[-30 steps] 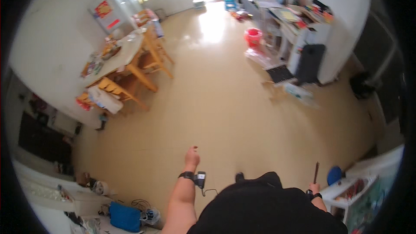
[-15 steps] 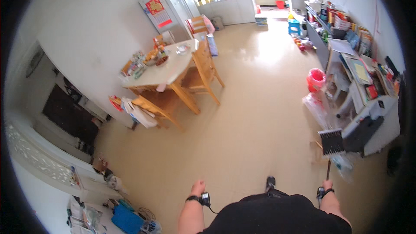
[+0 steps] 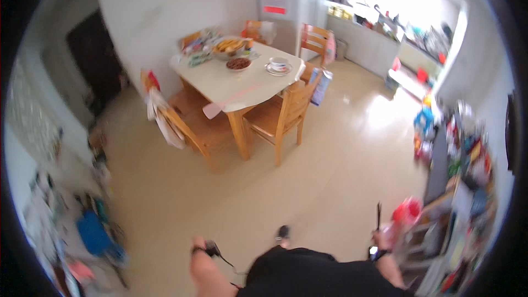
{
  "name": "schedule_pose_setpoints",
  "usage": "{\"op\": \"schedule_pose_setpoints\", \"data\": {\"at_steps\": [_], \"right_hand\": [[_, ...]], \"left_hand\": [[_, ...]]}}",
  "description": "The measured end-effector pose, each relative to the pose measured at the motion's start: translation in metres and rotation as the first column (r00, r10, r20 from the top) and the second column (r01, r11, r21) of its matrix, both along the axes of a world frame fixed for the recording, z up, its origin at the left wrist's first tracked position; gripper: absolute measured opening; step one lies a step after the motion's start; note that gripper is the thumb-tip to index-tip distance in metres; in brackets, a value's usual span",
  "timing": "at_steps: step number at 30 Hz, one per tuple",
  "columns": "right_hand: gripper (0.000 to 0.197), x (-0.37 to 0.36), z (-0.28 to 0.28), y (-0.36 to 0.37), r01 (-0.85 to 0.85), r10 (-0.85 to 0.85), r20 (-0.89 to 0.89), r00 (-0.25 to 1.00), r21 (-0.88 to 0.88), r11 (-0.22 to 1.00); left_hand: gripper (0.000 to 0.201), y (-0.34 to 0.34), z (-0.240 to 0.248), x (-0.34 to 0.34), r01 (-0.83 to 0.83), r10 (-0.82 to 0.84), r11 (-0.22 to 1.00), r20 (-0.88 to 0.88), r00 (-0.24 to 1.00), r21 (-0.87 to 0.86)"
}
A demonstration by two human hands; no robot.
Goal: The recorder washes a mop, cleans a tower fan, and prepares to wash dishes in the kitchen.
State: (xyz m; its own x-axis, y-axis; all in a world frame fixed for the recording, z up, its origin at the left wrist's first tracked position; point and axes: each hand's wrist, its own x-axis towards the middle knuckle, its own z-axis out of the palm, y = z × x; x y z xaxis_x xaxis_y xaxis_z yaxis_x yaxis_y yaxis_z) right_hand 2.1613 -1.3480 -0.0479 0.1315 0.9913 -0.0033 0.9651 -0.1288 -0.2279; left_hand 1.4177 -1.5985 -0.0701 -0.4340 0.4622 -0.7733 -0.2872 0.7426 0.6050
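My right hand (image 3: 378, 238) is closed round the dark handle of a long-handled tool (image 3: 379, 217), which points up and away from me; its flat black head with a toothed edge showed earlier and cannot be made out now. A red plastic bin (image 3: 407, 210) is just right of this hand. On the other side, my left hand (image 3: 199, 243) hangs low over the floor; its fingers are blurred and I see no object in it. Both wrists wear black straps with small devices. Between the hands my dark shoe (image 3: 282, 233) steps forward.
Ahead on the left is a dining table (image 3: 247, 85) bearing a bowl of bananas (image 3: 229, 48), a dish of small brown items and a cup on plates. Wooden chairs (image 3: 291, 113) surround it. Cluttered shelves (image 3: 440, 157) line the right. A blue bag (image 3: 94, 232) lies lower left.
My view has swung to the right and moved forward; the table looks nearer and further right. The tool's black head has left sight, and the right hand still grips the handle.
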Motion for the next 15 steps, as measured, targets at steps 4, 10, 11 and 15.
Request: {"op": "schedule_pose_setpoints", "data": {"at_steps": [4,10,11,15], "right_hand": [[0.013,0.010,0.042,0.043,0.302,-0.423,-0.582,0.694,-0.298,0.905],[0.013,0.057,0.029,0.137,0.529,-0.606,-0.606,0.515,-0.331,0.781],[0.013,0.065,0.022,0.164,0.527,-0.607,-0.604,0.516,-0.335,0.781],[0.011,0.121,-0.004,0.317,0.392,-0.496,-0.734,0.464,-0.332,0.858]], "left_hand": [[0.046,0.252,0.053,0.030,-0.161,0.161,0.986,-0.393,0.905,0.033],[0.024,0.553,0.169,0.081,0.062,0.016,0.707,-0.103,0.995,0.704],[0.021,0.587,0.204,0.100,-0.038,0.024,0.677,0.029,0.999,0.735],[0.018,0.663,0.270,0.138,-0.421,-0.012,0.637,0.555,0.832,0.646]]}}
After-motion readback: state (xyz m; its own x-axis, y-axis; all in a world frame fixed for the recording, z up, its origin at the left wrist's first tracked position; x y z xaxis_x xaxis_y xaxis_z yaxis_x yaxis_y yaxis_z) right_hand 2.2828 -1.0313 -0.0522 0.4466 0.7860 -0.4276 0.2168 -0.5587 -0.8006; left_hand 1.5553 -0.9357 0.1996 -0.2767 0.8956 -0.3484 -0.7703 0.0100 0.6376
